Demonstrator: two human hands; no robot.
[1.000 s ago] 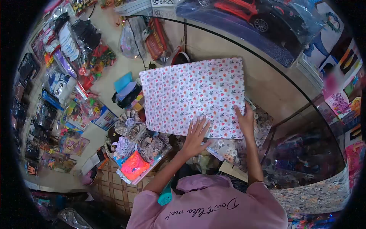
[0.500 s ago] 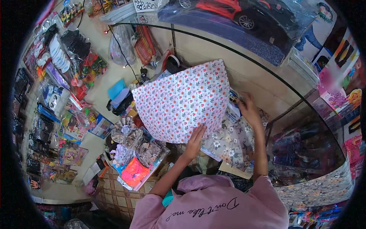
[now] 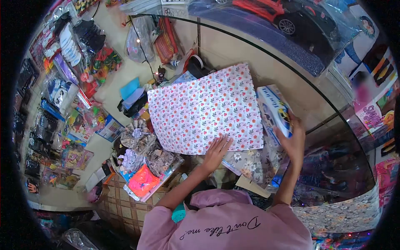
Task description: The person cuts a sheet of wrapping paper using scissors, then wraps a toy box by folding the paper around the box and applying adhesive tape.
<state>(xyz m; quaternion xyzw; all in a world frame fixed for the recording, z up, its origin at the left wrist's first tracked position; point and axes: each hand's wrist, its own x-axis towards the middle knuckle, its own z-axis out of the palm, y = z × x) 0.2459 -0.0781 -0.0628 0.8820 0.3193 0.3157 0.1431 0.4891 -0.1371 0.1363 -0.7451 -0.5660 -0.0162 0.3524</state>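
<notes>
A sheet of white wrapping paper (image 3: 204,112) with small red and pink flowers lies spread before me. My left hand (image 3: 218,151) rests flat on its lower edge, fingers stretched. Just right of the sheet is a blue and white printed cardboard box (image 3: 274,109), tilted. My right hand (image 3: 293,136) grips the lower right side of this box, thumb on its face and fingers round its edge. Grey flowered paper (image 3: 252,164) shows beneath the sheet's lower edge.
A glass counter edge (image 3: 266,52) curves behind. A boxed toy car (image 3: 287,25) stands at the top. At left, a pile of scrunchies (image 3: 139,143) lies by a bright orange packet (image 3: 143,181). Bagged goods (image 3: 83,46) fill the left side.
My right hand has moved right and down with the box, which now shows much more beside the sheet. The patterned paper's right side lies flatter. My left hand has shifted slightly right.
</notes>
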